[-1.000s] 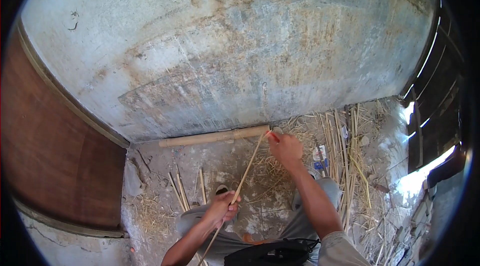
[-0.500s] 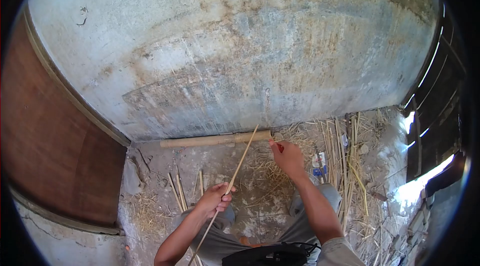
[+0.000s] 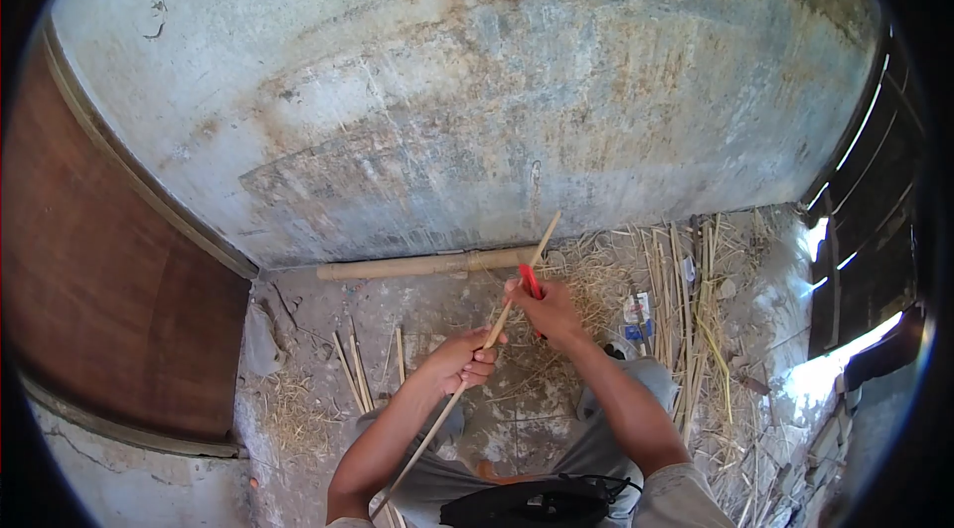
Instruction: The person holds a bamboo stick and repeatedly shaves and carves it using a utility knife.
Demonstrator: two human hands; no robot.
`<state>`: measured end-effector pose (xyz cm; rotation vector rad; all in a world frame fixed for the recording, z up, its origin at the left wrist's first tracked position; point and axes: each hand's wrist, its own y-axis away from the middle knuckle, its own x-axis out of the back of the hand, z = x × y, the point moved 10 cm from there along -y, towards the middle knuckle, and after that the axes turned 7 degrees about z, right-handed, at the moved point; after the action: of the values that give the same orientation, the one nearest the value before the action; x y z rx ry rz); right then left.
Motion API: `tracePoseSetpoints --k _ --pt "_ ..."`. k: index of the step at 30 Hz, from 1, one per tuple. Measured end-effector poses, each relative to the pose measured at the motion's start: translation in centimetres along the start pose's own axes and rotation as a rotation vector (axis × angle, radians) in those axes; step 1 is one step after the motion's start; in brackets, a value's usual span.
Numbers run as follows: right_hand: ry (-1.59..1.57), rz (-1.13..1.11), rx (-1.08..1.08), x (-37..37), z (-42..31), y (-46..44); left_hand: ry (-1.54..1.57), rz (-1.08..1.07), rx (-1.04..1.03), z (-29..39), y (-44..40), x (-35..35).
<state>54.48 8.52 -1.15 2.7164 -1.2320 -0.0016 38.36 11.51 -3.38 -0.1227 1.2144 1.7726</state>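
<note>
A long, thin bamboo strip (image 3: 545,238) slants up and to the right across my lap, its upper end standing out past both hands. My left hand (image 3: 462,360) is closed around its middle, fingers wrapped. Just above, my right hand (image 3: 549,309) grips a slim red tool (image 3: 531,280) against the strip. The tool's blade or working edge is hard to make out. Part of the strip is hidden behind the fingers.
A thick bamboo pole (image 3: 397,268) lies along the base of the stained wall (image 3: 477,131). Several bamboo strips (image 3: 686,319) and curly shavings (image 3: 596,280) cover the floor on the right. A brown wooden panel (image 3: 119,270) stands at left.
My right hand has come left and down to the strip, bringing the red tool into clearer view. My left hand and the strip have shifted up and to the right.
</note>
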Motion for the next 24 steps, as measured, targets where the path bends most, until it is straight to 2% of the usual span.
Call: tracePoseSetpoints --k 2,7,9,10,12,16,18,20,22,24 --pt "-0.174 -0.016 0.011 -0.9 0.4 0.1 -0.008 -0.021 -0.008 -0.3 -0.4 0.7" --pt "-0.198 0.044 0.049 -0.9 -1.1 0.3 -0.054 0.026 -0.108 0.0 0.7 0.0" --pt "-0.167 0.095 0.049 -0.3 -1.7 0.4 -0.192 0.048 -0.285 1.0 1.1 -0.1" --pt "-0.130 0.120 0.033 0.0 -1.6 0.4 -0.194 0.045 -0.284 0.8 1.2 -0.3" --pt "-0.091 0.147 0.013 0.4 -1.2 0.4 -0.498 0.193 -0.473 2.1 1.9 0.0" --pt "0.024 0.133 0.082 0.5 -2.2 0.3 -0.429 0.181 -0.421 1.8 2.3 0.5" --pt "0.120 0.107 0.132 0.5 -2.4 0.4 -0.217 0.161 -0.293 1.2 2.2 1.0" --pt "0.222 0.096 0.281 0.1 -2.8 0.6 -0.136 0.137 -0.249 0.9 1.8 2.1" --pt "0.223 0.086 0.319 0.1 -1.8 1.0 -0.060 0.111 -0.205 0.7 1.7 2.3" --pt "0.225 0.079 0.354 0.2 -2.2 1.4 -0.039 0.213 -0.197 0.8 1.6 3.3"
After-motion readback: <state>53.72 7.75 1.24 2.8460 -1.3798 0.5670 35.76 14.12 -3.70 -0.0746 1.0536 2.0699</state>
